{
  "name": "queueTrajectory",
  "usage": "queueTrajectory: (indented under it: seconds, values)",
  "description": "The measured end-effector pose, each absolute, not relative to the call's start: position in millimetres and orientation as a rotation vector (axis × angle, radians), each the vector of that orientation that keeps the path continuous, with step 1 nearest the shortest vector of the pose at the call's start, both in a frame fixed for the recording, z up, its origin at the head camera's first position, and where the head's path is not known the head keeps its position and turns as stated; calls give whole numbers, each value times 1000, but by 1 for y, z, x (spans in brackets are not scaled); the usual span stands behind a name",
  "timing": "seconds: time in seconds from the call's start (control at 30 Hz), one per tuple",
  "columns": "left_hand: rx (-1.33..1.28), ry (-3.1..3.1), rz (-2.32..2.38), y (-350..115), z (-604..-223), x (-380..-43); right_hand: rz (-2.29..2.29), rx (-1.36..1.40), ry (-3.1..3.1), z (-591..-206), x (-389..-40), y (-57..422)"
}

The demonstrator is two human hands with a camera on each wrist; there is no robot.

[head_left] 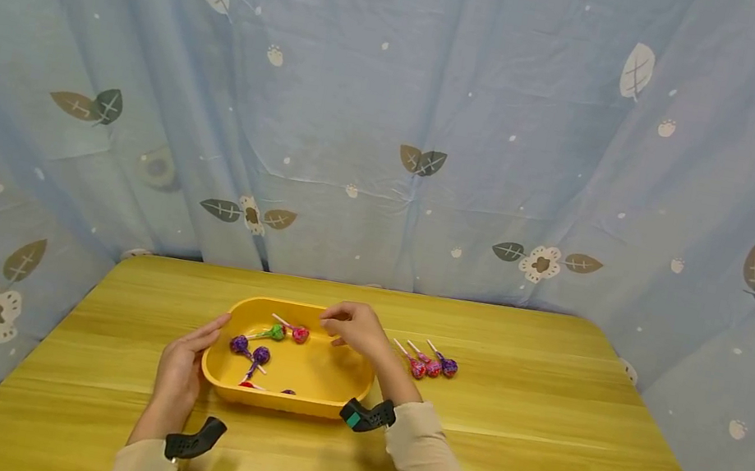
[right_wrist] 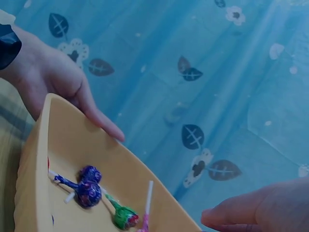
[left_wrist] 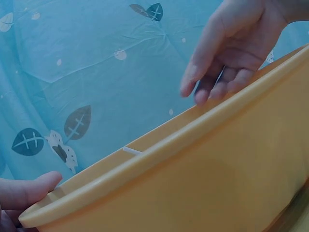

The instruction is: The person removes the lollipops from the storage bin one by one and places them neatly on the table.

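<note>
A yellow plastic tray (head_left: 324, 377) sits on the table with several wrapped lollipops inside. Toward its back lie a green lollipop (head_left: 276, 332) and a pink lollipop (head_left: 300, 334); two purple ones (right_wrist: 88, 188) lie near the left end. The near wall mostly hides a red one and another dark one. The left hand (head_left: 181, 369) rests against the tray's left end, its fingers extended along the outside of the wall. Over the tray's back right part is the right hand (head_left: 356, 329), fingers loosely bent, nothing visible between them.
Three lollipops (head_left: 433, 368), two pink and one purple, lie side by side on the wooden table (head_left: 540, 429), right of the tray. A blue curtain (head_left: 384, 103) with leaf and flower prints hangs behind the table and at both sides.
</note>
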State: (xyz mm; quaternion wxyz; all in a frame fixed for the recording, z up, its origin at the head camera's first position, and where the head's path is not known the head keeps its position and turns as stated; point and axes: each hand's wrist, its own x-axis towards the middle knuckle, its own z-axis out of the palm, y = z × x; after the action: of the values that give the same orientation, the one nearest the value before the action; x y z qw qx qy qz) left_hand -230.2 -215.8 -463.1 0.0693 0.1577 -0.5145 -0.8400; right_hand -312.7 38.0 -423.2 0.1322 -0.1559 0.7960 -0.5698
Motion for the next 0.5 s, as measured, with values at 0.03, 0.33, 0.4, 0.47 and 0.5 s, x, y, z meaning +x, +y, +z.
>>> queueTrajectory:
  seconds: [0.03, 0.33, 0.4, 0.47, 0.5]
  values:
    - [473, -1543, -2531, -216, -463, -230, -1657, -453, 2282, -424, -314, 34]
    - [491, -1531, -2534, -217, -465, -232, -1604, -435, 2152, -427, -318, 3]
    - [481, -1539, -2531, -217, -465, -232, -1577, -447, 2144, -426, -317, -4]
    - [487, -1547, -2527, -217, -465, -232, -1558, -467, 2135, -425, -316, -10]
    - [487, -1547, -2526, -217, -465, -232, -1552, -476, 2127, -424, -316, -13]
